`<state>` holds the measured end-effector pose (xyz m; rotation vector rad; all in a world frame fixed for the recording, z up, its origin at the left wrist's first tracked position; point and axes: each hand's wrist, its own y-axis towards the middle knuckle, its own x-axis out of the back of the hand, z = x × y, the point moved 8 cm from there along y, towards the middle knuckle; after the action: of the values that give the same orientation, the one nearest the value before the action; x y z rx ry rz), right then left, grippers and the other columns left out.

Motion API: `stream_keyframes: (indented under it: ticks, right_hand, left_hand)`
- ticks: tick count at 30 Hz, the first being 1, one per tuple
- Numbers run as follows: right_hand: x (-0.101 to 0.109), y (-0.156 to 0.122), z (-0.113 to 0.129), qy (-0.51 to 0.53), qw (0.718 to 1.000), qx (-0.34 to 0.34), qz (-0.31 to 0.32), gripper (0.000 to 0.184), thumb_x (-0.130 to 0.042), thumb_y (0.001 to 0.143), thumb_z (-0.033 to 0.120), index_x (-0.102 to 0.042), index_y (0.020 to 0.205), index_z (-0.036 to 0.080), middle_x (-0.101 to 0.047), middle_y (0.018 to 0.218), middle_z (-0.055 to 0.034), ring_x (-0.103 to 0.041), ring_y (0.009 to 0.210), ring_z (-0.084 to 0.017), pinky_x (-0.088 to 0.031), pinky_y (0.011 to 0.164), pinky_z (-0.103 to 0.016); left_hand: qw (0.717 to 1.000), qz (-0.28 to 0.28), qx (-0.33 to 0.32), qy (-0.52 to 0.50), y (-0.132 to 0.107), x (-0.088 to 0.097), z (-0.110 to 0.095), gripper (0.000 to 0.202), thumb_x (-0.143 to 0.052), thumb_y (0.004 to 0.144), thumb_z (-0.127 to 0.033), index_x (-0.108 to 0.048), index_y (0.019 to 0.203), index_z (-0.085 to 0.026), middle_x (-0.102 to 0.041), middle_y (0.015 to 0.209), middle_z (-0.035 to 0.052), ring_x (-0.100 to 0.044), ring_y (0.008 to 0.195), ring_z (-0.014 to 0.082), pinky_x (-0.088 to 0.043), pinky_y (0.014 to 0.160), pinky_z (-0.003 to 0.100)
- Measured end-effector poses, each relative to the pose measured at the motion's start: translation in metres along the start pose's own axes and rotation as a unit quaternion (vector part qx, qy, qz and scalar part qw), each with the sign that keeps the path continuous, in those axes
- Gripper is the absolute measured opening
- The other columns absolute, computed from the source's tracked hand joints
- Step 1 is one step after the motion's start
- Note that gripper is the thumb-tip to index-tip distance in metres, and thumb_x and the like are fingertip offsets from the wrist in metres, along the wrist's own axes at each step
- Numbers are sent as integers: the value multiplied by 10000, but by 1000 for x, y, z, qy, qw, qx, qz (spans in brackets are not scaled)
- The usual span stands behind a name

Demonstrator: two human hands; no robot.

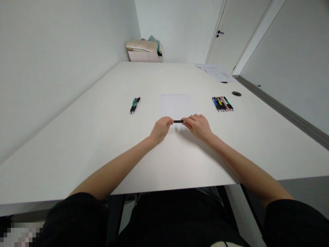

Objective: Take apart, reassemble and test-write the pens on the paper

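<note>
My left hand [161,129] and my right hand [198,126] meet at the middle of the white table [102,137], each with its fingers closed on one end of a black pen [178,121] held level just above the tabletop. A white sheet of paper [177,105] lies flat right behind the pen. Two pens, green and black [134,105], lie to the left of the sheet. A row of several coloured pens [222,103] lies to its right.
Loose papers [215,72] lie at the table's far right, near a round cable hole [236,93]. A low cabinet with folded cloths [144,50] stands in the far corner. A closed door [232,32] is at the back right.
</note>
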<state>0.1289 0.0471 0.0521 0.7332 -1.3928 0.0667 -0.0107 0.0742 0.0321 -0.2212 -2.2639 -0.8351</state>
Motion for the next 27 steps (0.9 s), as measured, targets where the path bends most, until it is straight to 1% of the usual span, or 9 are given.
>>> stream_keyframes:
  ticks: [3, 5, 7, 9, 12, 15, 21, 23, 27]
  right_hand:
    - [0, 0, 0, -1, 1000, 0, -4, 361, -361, 952, 402, -657, 1057, 224, -685, 873, -65, -534, 785, -179, -259, 689, -304]
    - [-1, 0, -2, -9, 1000, -5, -2, 369, -356, 953, 404, -661, 1046, 219, -684, 863, -67, -537, 779, -179, -260, 685, -304]
    - [-2, 0, -5, -16, 1000, -12, 0, 367, -361, 952, 401, -663, 1039, 213, -683, 851, -67, -539, 770, -178, -263, 680, -303]
    - [-2, -1, -8, -19, 1000, -18, 4, 362, -366, 951, 397, -664, 1035, 209, -680, 840, -66, -539, 764, -177, -265, 678, -303]
    - [-2, -1, -10, -19, 1000, -20, 7, 364, -366, 951, 396, -668, 1024, 206, -677, 830, -65, -537, 759, -173, -265, 675, -302]
    - [-1, -2, -8, -18, 1000, -16, 1, 374, -357, 954, 398, -668, 1022, 202, -676, 830, -63, -535, 761, -168, -267, 679, -298]
    - [-1, -1, -4, -22, 1000, 0, -10, 358, -367, 953, 396, -669, 1013, 213, -682, 825, -49, -538, 754, -162, -262, 673, -297]
    - [-2, -1, -4, -25, 1000, -1, -9, 347, -378, 950, 392, -669, 1010, 213, -684, 830, -45, -540, 754, -161, -262, 668, -295]
    - [-2, -1, -6, -29, 1000, -9, -2, 335, -391, 947, 389, -669, 1008, 213, -684, 827, -43, -540, 746, -158, -261, 662, -292]
  left_hand:
    - [1000, -4, 27, -1, -1, 1, 5, 433, -255, 949, -374, -555, 703, -183, -579, 663, 35, -545, 657, 157, -427, 682, 283]
    - [999, -15, 36, -16, -2, 4, 6, 400, -273, 949, -386, -593, 828, -179, -585, 683, 26, -537, 636, 146, -422, 660, 269]
    - [999, -22, 28, -35, -3, 5, 4, 289, -376, 922, -379, -576, 1005, -185, -600, 744, 13, -524, 625, 130, -422, 646, 248]
    - [999, -15, 12, -46, -3, 4, 1, 243, -467, 884, -343, -549, 1057, -194, -606, 797, 7, -509, 622, 117, -424, 642, 233]
    - [999, -4, -5, -40, -3, 2, -2, 162, -475, 873, -292, -562, 969, -195, -607, 830, 12, -506, 649, 115, -427, 664, 233]
    - [1000, -1, -4, -26, -2, 1, -1, 175, -438, 892, -301, -563, 937, -188, -616, 851, 27, -525, 696, 130, -425, 694, 251]
    - [999, 6, 32, 0, 0, 3, 4, 439, -257, 949, -403, -546, 710, -175, -598, 705, 38, -550, 670, 147, -421, 665, 266]
    - [999, -6, 44, -15, -1, 5, 5, 432, -248, 952, -404, -565, 771, -172, -602, 705, 30, -548, 645, 139, -420, 646, 257]
    - [999, -18, 6, -43, -4, 6, -1, 236, -458, 885, -341, -541, 1034, -179, -603, 801, 3, -486, 565, 97, -412, 596, 224]
